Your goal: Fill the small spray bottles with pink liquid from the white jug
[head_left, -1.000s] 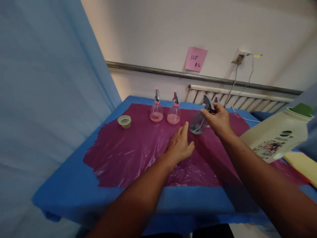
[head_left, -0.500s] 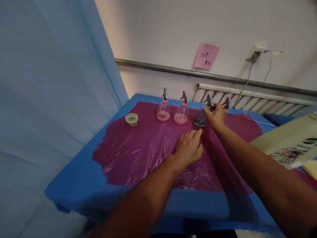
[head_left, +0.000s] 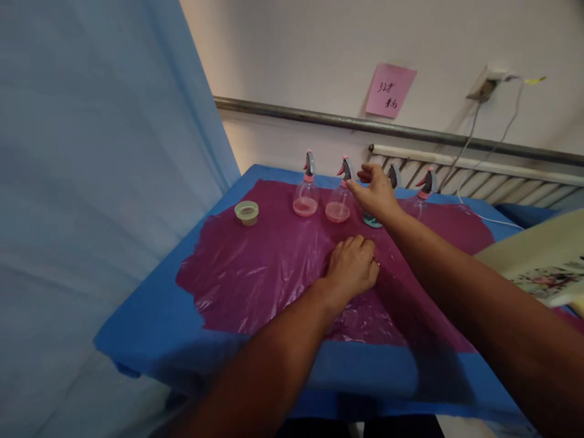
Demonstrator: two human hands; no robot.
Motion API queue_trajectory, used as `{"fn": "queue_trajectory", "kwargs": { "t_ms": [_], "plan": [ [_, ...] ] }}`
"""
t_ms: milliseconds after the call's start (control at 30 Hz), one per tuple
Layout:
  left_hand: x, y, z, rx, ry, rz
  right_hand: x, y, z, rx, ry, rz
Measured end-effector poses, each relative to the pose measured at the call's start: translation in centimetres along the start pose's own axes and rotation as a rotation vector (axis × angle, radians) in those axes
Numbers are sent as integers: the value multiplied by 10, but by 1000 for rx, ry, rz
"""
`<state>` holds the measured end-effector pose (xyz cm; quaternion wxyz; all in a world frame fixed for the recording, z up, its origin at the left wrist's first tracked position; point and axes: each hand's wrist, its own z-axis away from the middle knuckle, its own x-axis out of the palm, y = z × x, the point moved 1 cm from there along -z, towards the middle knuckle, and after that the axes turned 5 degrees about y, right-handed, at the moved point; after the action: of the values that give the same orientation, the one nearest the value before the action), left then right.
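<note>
My right hand (head_left: pixel 378 193) is open, thumb and fingers apart. Its thumb reaches the neck of a spray bottle (head_left: pixel 337 210) with pink liquid; whether it touches cannot be told. Behind this hand stands a spray bottle (head_left: pixel 372 220) with teal liquid, mostly hidden. Left of them is another pink-liquid spray bottle (head_left: pixel 305 204), upright. A fourth spray bottle (head_left: pixel 427 184) shows its pink-and-grey head to the right, its lower part behind my forearm. My left hand (head_left: pixel 353 264), fingers curled, rests on the purple plastic sheet (head_left: pixel 255 267); anything inside it is hidden.
A small pale green cup (head_left: pixel 247 213) sits at the sheet's left. Blue cloth (head_left: pixel 146 322) covers the table, and a blue curtain (head_left: pixel 100 152) hangs at left. A cream printed container (head_left: pixel 542 261) is at right. Behind are a metal pipe (head_left: pixel 292 114), radiator and cables.
My right hand has let go of the teal-liquid bottle's neck and moved left toward the pink-liquid bottle beside it, fingers opened. My left hand's fingers have curled in more.
</note>
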<state>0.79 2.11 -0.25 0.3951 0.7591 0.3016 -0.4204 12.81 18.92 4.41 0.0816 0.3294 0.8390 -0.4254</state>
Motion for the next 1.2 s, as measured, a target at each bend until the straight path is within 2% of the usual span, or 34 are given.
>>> {"fn": "queue_trajectory", "kwargs": {
  "t_ms": [133,233,333,500,567,633,700,833,1000,1200],
  "plan": [
    [1,-3,0,14,17,-19,27,0,-10,89,-85,33],
    [3,-4,1,4,46,-6,28,-2,-5,75,-97,39],
    [2,-4,-1,-52,121,60,13,-6,5,44,-50,28],
    [-4,-9,-6,-107,443,290,-37,-18,28,-6,3,0],
    [-5,-11,-8,-120,502,343,-59,-23,42,-8,11,-27],
    [-4,-12,-9,-130,480,373,-78,-26,61,18,17,-62],
    [0,-12,-9,-136,403,406,-95,-28,81,69,20,-87],
    [7,-8,-7,-125,239,494,-114,-29,115,160,20,-137],
    [6,-5,-5,-84,130,535,-117,-27,131,189,47,-202],
    [7,-9,-5,-120,116,501,-104,-17,139,187,112,-325]
  ]
}}
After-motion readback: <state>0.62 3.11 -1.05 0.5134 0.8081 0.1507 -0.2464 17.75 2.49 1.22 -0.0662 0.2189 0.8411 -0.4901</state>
